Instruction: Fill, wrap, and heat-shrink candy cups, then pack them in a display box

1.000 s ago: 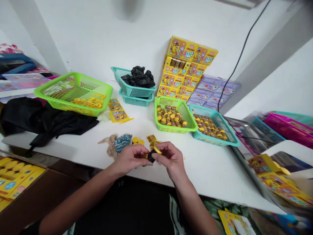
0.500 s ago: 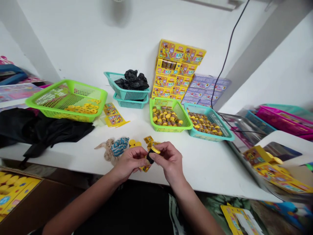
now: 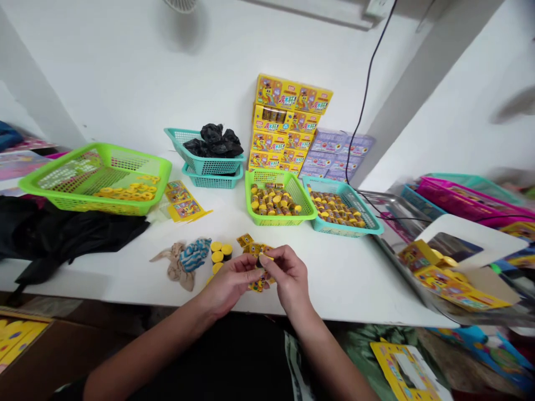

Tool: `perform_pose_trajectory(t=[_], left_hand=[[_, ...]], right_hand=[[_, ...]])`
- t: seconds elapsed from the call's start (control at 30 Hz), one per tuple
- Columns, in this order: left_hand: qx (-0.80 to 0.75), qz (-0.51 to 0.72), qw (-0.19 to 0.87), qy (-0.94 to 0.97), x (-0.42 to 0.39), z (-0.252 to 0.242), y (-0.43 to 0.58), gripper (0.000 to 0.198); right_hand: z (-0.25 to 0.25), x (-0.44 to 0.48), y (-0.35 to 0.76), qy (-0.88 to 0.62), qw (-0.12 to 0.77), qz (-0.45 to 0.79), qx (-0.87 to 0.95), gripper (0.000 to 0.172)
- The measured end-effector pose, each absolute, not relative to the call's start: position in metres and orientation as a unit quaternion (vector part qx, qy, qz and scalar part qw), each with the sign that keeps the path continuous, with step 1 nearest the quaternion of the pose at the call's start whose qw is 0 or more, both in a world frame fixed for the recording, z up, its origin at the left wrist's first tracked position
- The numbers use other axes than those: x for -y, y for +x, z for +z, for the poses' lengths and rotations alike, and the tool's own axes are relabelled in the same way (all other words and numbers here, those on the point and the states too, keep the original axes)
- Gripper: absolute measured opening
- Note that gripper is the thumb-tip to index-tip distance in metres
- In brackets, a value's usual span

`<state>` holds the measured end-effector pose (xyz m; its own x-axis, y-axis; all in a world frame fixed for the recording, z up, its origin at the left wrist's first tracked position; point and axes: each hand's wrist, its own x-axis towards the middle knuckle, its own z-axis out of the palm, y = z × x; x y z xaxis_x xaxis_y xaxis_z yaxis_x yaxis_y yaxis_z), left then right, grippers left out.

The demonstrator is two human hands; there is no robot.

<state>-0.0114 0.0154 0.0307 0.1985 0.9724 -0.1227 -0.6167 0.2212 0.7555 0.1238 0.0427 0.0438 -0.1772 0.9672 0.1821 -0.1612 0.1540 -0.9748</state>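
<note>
One camera, worn on the person's head, looks forward and down across the tabletop from its six-o'clock side. The left hand and right hand lie near it, below mid-view; the wall stands farther off at twelve o'clock.

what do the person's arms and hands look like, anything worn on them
The left hand and right hand show no gloves; the forearms are bare. A dark sleeve shows at bottom left. The top looks black, with pale stripes.
</note>
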Motion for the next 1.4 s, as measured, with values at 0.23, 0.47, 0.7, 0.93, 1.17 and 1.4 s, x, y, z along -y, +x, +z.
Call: perform_pose_trajectory(t=[0.23,0.47,0.7,0.93,1.17,1.4], left_hand=[[-0.318,0.536,0.747,0.233,-0.016,0.027,-0.006,0.023],[-0.311,0.513,0.772,0.21,-0.011,0.02,0.001,0.024],[-0.3,0.52,0.773,0.206,-0.014,0.019,-0.001,0.021],[-0.312,0.526,0.768,0.189,-0.016,0.027,-0.002,0.02],[-0.322,0.508,0.77,0.213,-0.018,0.025,-0.004,0.022],[-0.303,0.464,0.795,0.246,-0.026,0.017,0.0,0.031]], right_hand=[[0.033,-0.04,0.14,-0.323,0.518,0.534,0.585,0.014],[0.023,-0.043,0.148,-0.3,0.521,0.579,0.551,0.009],[0.021,-0.043,0.148,-0.299,0.521,0.578,0.552,0.008],[0.027,-0.04,0.15,-0.301,0.503,0.445,0.677,0.009],[0.029,-0.043,0.154,-0.319,0.456,0.46,0.692,0.024],[0.029,-0.052,0.165,-0.321,0.455,0.4,0.728,0.016]])
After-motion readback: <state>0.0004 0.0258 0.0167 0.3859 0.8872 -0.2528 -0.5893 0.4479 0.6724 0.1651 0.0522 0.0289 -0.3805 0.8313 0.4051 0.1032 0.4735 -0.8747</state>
